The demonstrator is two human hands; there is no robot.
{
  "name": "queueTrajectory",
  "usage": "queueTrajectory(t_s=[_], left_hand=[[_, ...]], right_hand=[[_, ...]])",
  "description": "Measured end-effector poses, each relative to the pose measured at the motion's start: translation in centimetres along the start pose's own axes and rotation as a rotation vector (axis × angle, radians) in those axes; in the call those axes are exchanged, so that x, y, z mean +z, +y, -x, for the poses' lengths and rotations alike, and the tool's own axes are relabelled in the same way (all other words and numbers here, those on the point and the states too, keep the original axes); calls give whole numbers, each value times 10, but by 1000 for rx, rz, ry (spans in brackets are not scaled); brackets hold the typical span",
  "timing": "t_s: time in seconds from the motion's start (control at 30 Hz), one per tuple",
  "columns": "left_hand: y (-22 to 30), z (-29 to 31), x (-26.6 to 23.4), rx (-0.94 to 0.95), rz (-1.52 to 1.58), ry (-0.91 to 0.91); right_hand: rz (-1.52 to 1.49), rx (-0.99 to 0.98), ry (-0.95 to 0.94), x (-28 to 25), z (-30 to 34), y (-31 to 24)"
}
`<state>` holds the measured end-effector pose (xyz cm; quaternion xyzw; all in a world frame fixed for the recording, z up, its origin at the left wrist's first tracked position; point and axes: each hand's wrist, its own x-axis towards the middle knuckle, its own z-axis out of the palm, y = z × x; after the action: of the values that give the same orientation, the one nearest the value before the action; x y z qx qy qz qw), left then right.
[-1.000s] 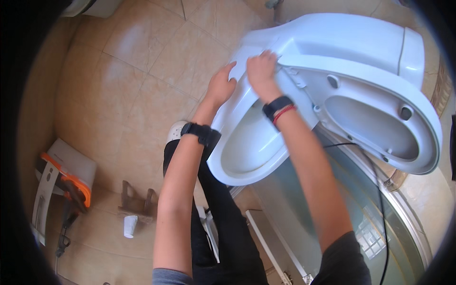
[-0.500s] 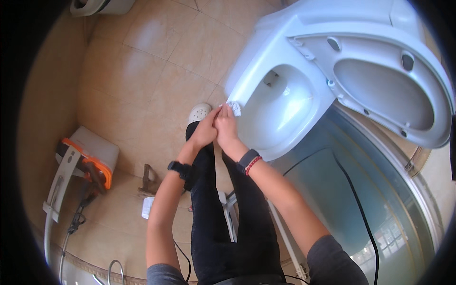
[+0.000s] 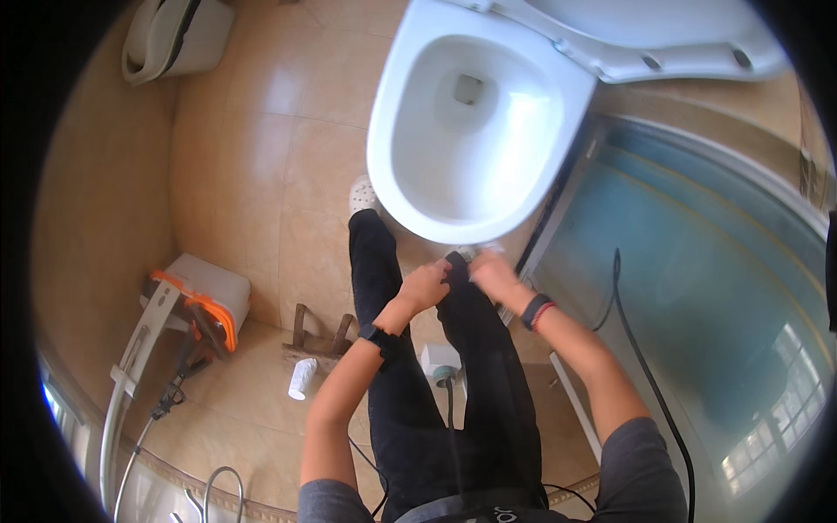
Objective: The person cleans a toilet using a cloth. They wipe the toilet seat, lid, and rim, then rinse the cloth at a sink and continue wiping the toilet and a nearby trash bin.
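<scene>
The white toilet (image 3: 380,157) stands in front of me with its lid and seat (image 3: 697,48) raised. Just below the front of its rim is my right hand (image 3: 495,275), blurred by motion; whether it grips anything does not show. A small white patch shows above its fingers, too unclear to name. My left hand (image 3: 425,286) is beside my bent right knee, its fingers curled together at the dark trouser leg. Whatever they hold, if anything, is hidden. A white clog (image 3: 362,193) on my left foot is near the toilet's left side.
To the left stands a white bin-like box with an orange rim (image 3: 228,324), next to a pole-like tool (image 3: 144,340). A small wooden stool (image 3: 324,349) and a white roll-shaped item (image 3: 302,379) are on the tiles. A black cable (image 3: 649,357) hangs by the glass panel (image 3: 697,253) at right.
My hands have parted and moved from the toilet's left front edge down and right. The crumpled white paper between them no longer shows clearly. The view has shifted, bringing the bowl more centrally into sight.
</scene>
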<state>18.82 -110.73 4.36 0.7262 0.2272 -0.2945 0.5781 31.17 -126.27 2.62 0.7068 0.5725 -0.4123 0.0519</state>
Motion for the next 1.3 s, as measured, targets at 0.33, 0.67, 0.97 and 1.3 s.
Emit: queueTrajectory(t_s=[0.33,0.67,0.97,1.3], left_hand=[[48,-31,-26,404,-701,252],[28,-67,-49,614,-615,276],[88,-79,-55,902,-657,307],[159,-135,-100,870,-760,398]], right_hand=[[-220,333,1334,-148,17,202],[-231,77,1394,-129,-68,270],[-445,-124,1253,-16,-17,149],[-443,43,1331,-139,-36,294]])
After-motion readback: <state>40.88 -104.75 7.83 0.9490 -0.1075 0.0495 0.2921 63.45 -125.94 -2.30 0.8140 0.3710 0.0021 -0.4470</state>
